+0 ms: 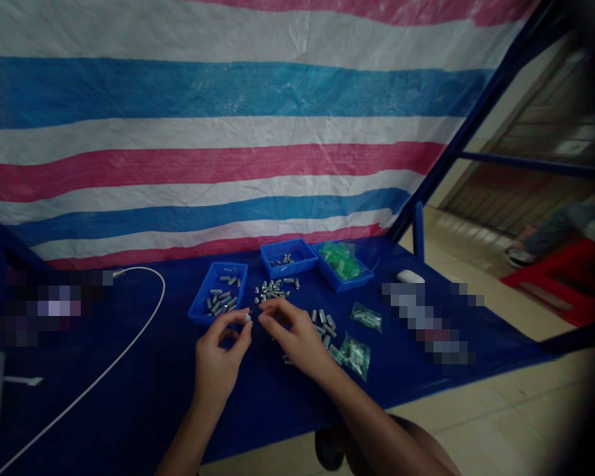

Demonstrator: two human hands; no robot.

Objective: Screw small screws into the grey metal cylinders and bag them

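Note:
My left hand (219, 354) is closed in a pinch, thumb against index finger, on a small pale metal piece (247, 318) whose exact kind is too small to make out. Facing it, a short gap away, my right hand (295, 334) has its thumb and index finger curved and slightly apart, with nothing visible between them. Just beyond the fingertips lies a loose pile of small shiny metal parts (272, 289). Short metal cylinders (323, 322) are scattered beside my right hand, partly hidden by it.
Behind the hands stand a blue tray (194, 312) of metal cylinders, a blue tray (290, 270) of small parts and a blue tray (344, 285) of green plastic bags. Filled bags (356, 357) lie right. A white cable (129, 350) crosses the left table; a striped sheet (218, 92) hangs behind.

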